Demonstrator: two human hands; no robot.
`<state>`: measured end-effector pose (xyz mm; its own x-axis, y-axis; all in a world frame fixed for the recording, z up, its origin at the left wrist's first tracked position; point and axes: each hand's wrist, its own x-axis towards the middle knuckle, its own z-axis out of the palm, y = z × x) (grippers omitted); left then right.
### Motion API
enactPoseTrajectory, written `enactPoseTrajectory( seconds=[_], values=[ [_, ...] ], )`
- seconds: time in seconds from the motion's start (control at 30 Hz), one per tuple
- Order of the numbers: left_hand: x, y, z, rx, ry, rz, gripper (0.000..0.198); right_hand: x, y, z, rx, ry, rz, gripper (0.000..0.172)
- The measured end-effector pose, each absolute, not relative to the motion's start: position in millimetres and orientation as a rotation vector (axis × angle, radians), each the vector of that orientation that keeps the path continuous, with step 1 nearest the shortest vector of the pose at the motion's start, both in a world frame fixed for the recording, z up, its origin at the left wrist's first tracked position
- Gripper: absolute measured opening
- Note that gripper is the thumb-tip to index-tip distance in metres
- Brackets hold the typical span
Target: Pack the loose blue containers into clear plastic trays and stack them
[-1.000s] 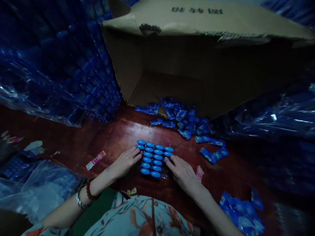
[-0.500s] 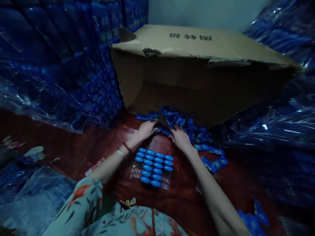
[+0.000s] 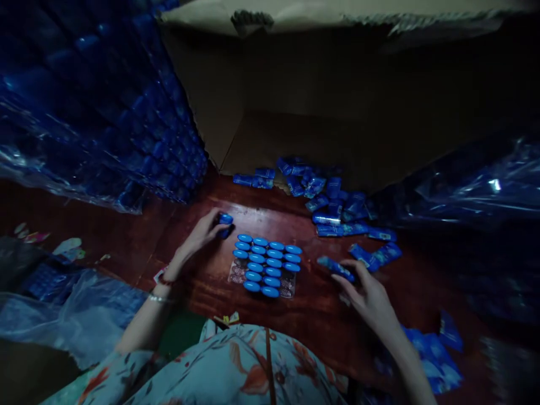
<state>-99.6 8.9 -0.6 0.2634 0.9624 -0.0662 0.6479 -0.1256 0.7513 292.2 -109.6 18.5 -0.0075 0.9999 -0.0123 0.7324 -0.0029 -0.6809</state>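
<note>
My left hand (image 3: 210, 229) is closed on a small blue bottle (image 3: 225, 219), its rounded end facing up, just left of the tray. On the other side, my right hand (image 3: 365, 287) pinches another small blue bottle (image 3: 336, 268) between thumb and fingers, tilted above the table. Between my hands sits a clear plastic tray (image 3: 237, 272) with moulded pockets. Several bright blue oval ends (image 3: 258, 258) stand up from it in rows. Bare pockets show at its left edge and its lower right corner.
A large cardboard box (image 3: 219, 138) lies open toward me at the back. Loose blue bottles (image 3: 333, 211) are heaped at its mouth. Plastic-wrapped blue stacks (image 3: 139, 129) rise on the left and more wrapped goods (image 3: 476, 185) on the right. Blue packs (image 3: 434, 360) lie at the lower right.
Both hands have come back from the heap by the box and moved apart, each with a blue bottle. The view has tilted downward.
</note>
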Motion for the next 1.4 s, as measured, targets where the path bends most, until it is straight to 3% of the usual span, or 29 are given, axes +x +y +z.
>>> enactPoseTrajectory(
  seconds=[0.2,0.3,0.37,0.6,0.83,1.03,1.23,1.4],
  values=[
    [-106,-78,5,1.436,1.718,1.023,0.029,270,-141,32,-1.687,-1.763,0.715,0.025],
    [-78,-105,3,1.455,1.685,1.118,0.022,246,-137,18,-1.535,-1.827,0.619,0.018],
    [-63,-113,-2,1.596,1.647,1.120,0.014,236,-135,8,-1.417,-1.944,0.557,0.023],
    [-63,-106,-2,2.354,1.346,0.754,0.022,233,-134,13,-1.352,-2.488,0.296,0.043],
    [-60,-92,24,2.617,1.102,0.299,0.024,215,-126,23,-1.351,-2.722,-0.028,0.043],
    [-70,-102,13,2.777,1.180,0.406,0.025,197,-122,25,-1.336,-2.733,-0.216,0.035],
    [-85,-38,-7,2.120,1.615,1.116,0.015,199,-129,7,-1.318,-2.469,-0.254,0.035],
    [-78,52,-26,1.751,1.927,1.049,0.011,200,-136,6,-1.425,-2.251,-0.166,0.039]
  ],
)
